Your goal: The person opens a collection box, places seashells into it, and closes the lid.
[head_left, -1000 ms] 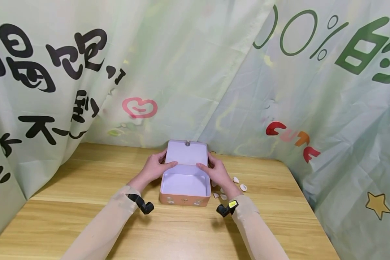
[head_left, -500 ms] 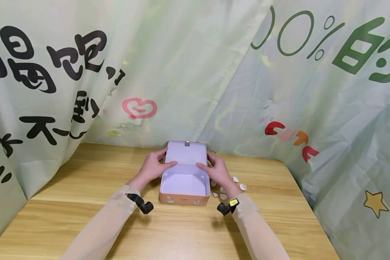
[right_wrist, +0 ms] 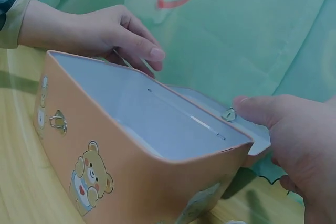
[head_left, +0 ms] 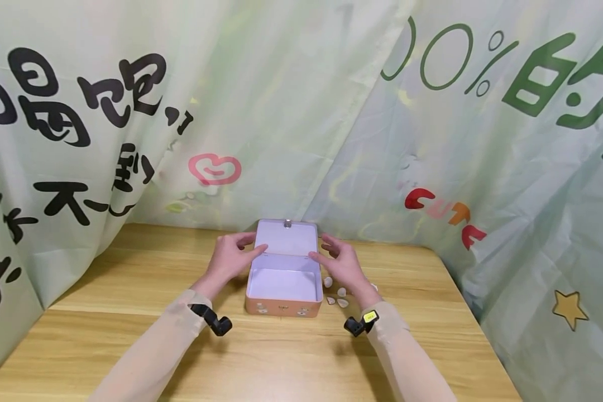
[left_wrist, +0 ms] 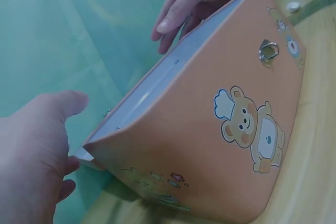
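Note:
An orange tin box (head_left: pixel 283 308) with printed bears and a pale lilac inside stands on the table, its lid (head_left: pixel 287 237) tipped back toward the curtain. The lid carries a metal clasp (head_left: pixel 287 223); a metal loop (left_wrist: pixel 268 52) sits on the front. At the box's left side, my left hand (head_left: pixel 229 257) has its thumb lifted over the edge and its fingers beside the lid. My right hand (head_left: pixel 345 262) is by the right side, thumb extended toward the hinge, fingers spread off the lid. The left wrist view shows a gap between left thumb and rim.
Several small white shell-like pieces (head_left: pixel 341 291) lie on the wooden table (head_left: pixel 281 357) right of the box, partly behind the right wrist. A printed curtain (head_left: pixel 281 111) hangs along the table's back and sides.
Both hands have loosened from the lid and drawn outward, the left to the left and the right to the right. The lid stays tipped back. The head view has shifted slightly.

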A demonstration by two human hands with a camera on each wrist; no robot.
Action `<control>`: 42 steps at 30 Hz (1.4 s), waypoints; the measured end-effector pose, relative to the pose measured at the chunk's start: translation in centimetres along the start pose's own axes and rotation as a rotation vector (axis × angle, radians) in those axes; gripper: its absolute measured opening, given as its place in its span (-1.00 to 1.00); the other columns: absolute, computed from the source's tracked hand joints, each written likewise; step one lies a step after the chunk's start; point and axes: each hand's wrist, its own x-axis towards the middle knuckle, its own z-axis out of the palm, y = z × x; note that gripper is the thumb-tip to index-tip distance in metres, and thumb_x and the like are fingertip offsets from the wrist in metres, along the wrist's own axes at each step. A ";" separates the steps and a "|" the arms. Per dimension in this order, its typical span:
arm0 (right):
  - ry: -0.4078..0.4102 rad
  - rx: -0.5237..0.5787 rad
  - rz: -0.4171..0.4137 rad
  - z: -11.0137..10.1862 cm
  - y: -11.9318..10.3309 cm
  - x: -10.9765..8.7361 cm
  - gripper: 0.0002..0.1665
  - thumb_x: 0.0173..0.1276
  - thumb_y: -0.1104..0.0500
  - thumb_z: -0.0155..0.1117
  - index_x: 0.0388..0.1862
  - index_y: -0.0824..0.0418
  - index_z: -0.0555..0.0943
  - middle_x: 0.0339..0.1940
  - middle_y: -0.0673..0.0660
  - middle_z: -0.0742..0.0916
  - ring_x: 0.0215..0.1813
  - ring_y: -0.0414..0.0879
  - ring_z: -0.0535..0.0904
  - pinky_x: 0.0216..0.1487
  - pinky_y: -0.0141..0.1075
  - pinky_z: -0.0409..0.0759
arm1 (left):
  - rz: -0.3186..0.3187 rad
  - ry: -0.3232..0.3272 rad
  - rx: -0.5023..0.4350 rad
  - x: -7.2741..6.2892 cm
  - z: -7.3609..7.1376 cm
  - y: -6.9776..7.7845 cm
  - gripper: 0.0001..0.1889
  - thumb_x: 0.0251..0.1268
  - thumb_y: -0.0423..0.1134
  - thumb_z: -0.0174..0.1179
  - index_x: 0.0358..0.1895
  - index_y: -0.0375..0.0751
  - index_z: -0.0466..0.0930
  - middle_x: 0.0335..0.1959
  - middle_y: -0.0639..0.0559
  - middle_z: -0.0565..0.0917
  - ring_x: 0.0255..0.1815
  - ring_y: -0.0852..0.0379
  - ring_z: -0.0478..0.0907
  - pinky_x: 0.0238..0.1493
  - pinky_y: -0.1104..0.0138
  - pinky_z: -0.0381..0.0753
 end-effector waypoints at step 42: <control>0.010 -0.030 -0.187 -4.4 1.2 -8.4 -0.37 0.36 0.18 0.59 0.33 0.40 0.61 0.23 0.30 0.73 0.23 0.25 0.66 0.28 0.18 0.58 | 0.105 -0.039 0.225 -9.5 -0.8 3.3 -0.06 0.06 0.35 0.56 0.35 -0.30 0.63 0.28 -0.26 0.67 0.33 -0.30 0.58 0.31 -0.14 0.54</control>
